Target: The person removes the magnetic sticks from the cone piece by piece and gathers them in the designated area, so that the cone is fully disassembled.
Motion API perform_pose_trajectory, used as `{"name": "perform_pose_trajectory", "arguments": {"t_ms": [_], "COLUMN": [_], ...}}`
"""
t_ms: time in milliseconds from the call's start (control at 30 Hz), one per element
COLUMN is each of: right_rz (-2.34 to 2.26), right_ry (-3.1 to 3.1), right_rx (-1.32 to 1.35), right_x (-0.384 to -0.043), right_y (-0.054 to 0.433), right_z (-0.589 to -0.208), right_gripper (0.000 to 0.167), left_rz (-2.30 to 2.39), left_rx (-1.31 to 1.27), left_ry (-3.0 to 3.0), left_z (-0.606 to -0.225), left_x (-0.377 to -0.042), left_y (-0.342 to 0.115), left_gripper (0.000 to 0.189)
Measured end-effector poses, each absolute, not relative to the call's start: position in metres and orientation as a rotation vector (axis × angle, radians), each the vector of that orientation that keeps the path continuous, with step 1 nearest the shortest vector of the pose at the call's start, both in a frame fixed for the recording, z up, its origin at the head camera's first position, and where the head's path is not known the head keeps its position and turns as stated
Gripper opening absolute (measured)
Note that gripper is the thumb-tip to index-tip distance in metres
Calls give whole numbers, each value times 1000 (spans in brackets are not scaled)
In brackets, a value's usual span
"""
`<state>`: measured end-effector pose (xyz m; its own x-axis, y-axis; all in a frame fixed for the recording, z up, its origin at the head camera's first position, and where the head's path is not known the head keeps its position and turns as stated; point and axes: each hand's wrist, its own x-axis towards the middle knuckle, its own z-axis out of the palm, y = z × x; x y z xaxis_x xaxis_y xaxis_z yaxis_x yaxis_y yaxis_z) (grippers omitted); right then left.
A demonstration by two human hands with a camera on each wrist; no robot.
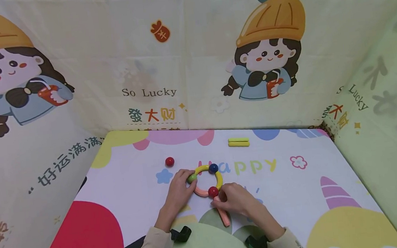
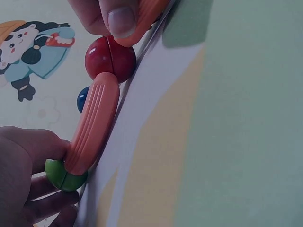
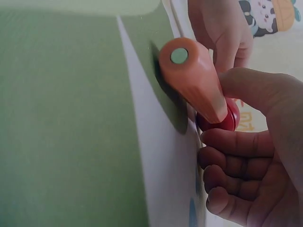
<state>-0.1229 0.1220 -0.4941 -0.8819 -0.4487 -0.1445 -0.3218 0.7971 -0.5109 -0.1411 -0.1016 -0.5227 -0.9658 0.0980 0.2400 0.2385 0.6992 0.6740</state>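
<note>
A ring of toy building pieces lies on the table: yellow curved rods point(image 1: 219, 180) and a salmon-pink curved rod point(image 2: 94, 123), joined by a green ball point(image 2: 66, 177), a blue ball point(image 1: 214, 168) and a red ball point(image 1: 213, 192). My left hand point(image 1: 180, 190) pinches the green ball at the ring's left side. From the red ball a straight salmon-pink rod point(image 1: 224, 218) points toward me, its free end showing a pale green disc point(image 3: 179, 56). Thumb and fingers of my right hand point(image 1: 238, 200) pinch this rod beside the red ball.
Behind the ring to the left sits a loose red ball point(image 1: 169, 161). Two yellow rods point(image 1: 239, 144) lie side by side farther back. A printed cloth point(image 1: 193, 61) hangs behind the table and along its sides. The tabletop point(image 1: 282, 187) carries a colourful print.
</note>
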Motion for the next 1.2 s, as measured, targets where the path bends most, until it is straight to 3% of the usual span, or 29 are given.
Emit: {"name": "perform_pose_trajectory", "arguments": {"t_ms": [800, 1200], "right_rz": [-677, -660], "right_ry": [2784, 2821], "right_rx": [-557, -582], "right_x": [-132, -147], "right_y": [128, 131], "right_z": [-488, -489], "right_gripper": [13, 20], "left_rz": [-953, -799], "left_rx": [-309, -356], "left_ry": [-2766, -2797], "left_z": [-513, -509], "left_x": [-119, -100], "left_y": [-106, -106], "left_gripper": [25, 21]}}
